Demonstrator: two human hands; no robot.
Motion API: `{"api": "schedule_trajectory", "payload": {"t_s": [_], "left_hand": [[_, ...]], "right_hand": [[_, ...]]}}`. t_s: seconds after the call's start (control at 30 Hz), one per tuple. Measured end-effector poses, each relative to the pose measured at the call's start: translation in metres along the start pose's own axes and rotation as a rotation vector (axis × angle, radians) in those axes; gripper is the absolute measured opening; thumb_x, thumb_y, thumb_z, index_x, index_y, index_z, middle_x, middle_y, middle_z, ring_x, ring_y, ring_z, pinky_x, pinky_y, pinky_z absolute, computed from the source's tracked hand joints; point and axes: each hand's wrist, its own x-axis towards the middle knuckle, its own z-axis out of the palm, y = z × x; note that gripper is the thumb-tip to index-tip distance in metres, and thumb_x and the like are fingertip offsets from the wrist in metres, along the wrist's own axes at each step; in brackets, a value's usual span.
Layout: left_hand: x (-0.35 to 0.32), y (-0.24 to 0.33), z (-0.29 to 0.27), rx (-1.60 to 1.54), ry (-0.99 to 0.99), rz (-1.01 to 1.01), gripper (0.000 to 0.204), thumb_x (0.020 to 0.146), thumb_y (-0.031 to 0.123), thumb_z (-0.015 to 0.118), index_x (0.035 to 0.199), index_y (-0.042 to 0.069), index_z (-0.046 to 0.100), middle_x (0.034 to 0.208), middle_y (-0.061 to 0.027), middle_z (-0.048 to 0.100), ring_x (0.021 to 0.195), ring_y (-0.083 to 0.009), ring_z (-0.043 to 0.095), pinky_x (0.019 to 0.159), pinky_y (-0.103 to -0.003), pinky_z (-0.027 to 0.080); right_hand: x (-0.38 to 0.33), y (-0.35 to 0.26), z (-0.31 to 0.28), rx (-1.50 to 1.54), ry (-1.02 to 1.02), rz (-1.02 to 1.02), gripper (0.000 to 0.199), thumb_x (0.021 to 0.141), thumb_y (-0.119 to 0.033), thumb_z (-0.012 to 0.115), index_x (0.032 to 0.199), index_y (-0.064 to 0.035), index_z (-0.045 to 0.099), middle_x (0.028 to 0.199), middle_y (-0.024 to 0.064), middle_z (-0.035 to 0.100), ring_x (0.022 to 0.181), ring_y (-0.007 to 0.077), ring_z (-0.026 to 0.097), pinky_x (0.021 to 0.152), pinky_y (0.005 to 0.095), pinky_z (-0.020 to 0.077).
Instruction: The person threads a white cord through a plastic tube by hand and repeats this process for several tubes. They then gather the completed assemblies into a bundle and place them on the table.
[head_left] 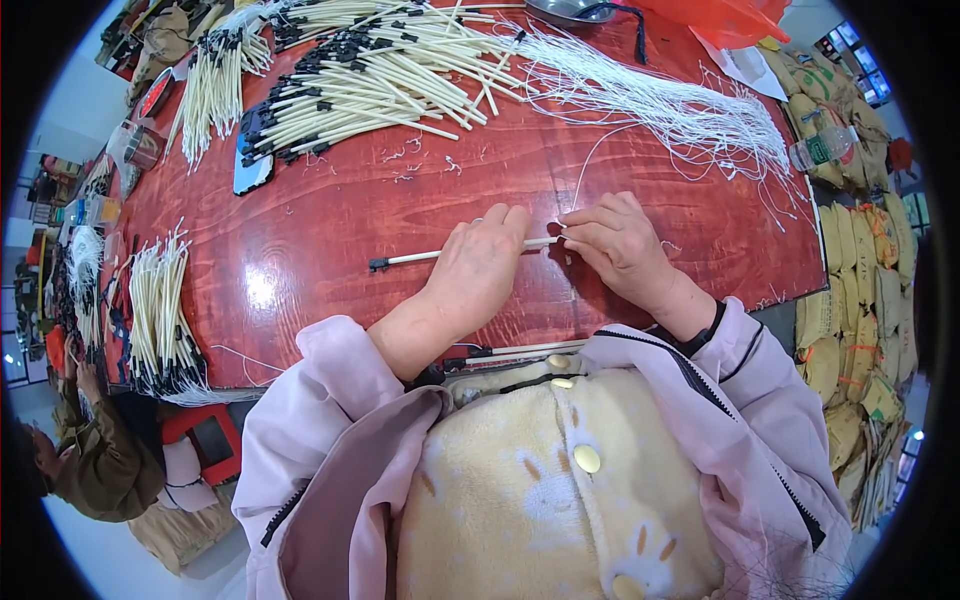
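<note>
Wrapped round a thin cream-coloured stick [412,257] with a black cap on its left end is my left hand [482,258]. The stick lies nearly level, just over the red table. At its right end my right hand [622,247] pinches a white string [585,165] with thumb and forefinger. The string curves up and away toward a bundle of white strings [650,95] at the far right. Whether the string goes into the stick's tip or only touches it, I cannot tell. A large pile of similar black-capped sticks [390,80] lies beyond my hands.
The red table [330,220] carries more stick bundles at far left [215,85] and near left [160,310]. A blue-edged phone-like slab [252,170] lies by the pile. A metal bowl [570,10] stands at the back. Stacked sacks [860,290] line the right; another person [105,455] sits left.
</note>
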Motion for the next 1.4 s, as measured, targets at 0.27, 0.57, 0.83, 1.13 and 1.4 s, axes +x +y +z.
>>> {"api": "schedule_trajectory", "payload": {"t_s": [0.27, 0.57, 0.83, 1.13, 1.4], "left_hand": [[0.000, 0.002, -0.001, -0.052, 0.003, -0.008, 0.011, 0.094, 0.002, 0.059, 0.103, 0.000, 0.053, 0.097, -0.0229, 0.061, 0.092, -0.0457, 0.061, 0.078, -0.052, 0.048], [-0.001, 0.002, -0.002, -0.063, 0.011, -0.004, 0.011, 0.093, 0.002, 0.058, 0.103, 0.001, 0.053, 0.097, -0.0228, 0.059, 0.092, -0.0458, 0.060, 0.078, -0.052, 0.048], [-0.002, 0.005, -0.003, -0.157, 0.033, 0.010, 0.013, 0.093, 0.001, 0.059, 0.104, 0.001, 0.053, 0.098, -0.0223, 0.058, 0.093, -0.0452, 0.059, 0.078, -0.051, 0.048], [-0.002, 0.006, -0.002, -0.190, 0.059, 0.004, 0.013, 0.093, 0.001, 0.060, 0.104, 0.001, 0.053, 0.098, -0.0218, 0.058, 0.093, -0.0447, 0.059, 0.078, -0.050, 0.049], [-0.004, 0.003, -0.002, -0.207, 0.085, 0.000, 0.012, 0.093, 0.001, 0.060, 0.104, 0.001, 0.054, 0.097, -0.0217, 0.058, 0.093, -0.0446, 0.059, 0.078, -0.050, 0.049]], "right_hand": [[-0.003, 0.000, -0.001, 0.002, 0.008, 0.050, 0.012, 0.082, -0.011, 0.078, 0.091, -0.0062, 0.072, 0.100, 0.0043, 0.073, 0.084, 0.0232, 0.062, 0.077, 0.0378, 0.0434], [0.002, -0.003, -0.005, 0.038, 0.018, -0.001, 0.011, 0.082, -0.008, 0.077, 0.091, -0.0066, 0.072, 0.103, 0.0044, 0.074, 0.084, 0.0237, 0.063, 0.078, 0.0380, 0.0439], [0.002, -0.002, -0.005, 0.063, 0.004, -0.008, 0.010, 0.083, -0.006, 0.075, 0.092, -0.0065, 0.071, 0.105, 0.0057, 0.074, 0.084, 0.0240, 0.062, 0.078, 0.0382, 0.0442], [0.005, -0.005, -0.006, 0.106, -0.025, 0.023, 0.010, 0.085, -0.004, 0.073, 0.093, -0.0050, 0.069, 0.101, 0.0058, 0.072, 0.082, 0.0250, 0.062, 0.076, 0.0383, 0.0443], [0.007, -0.005, -0.004, 0.099, -0.005, -0.002, 0.008, 0.084, -0.004, 0.073, 0.091, -0.0036, 0.069, 0.101, 0.0071, 0.072, 0.080, 0.0260, 0.062, 0.074, 0.0384, 0.0452]]}}
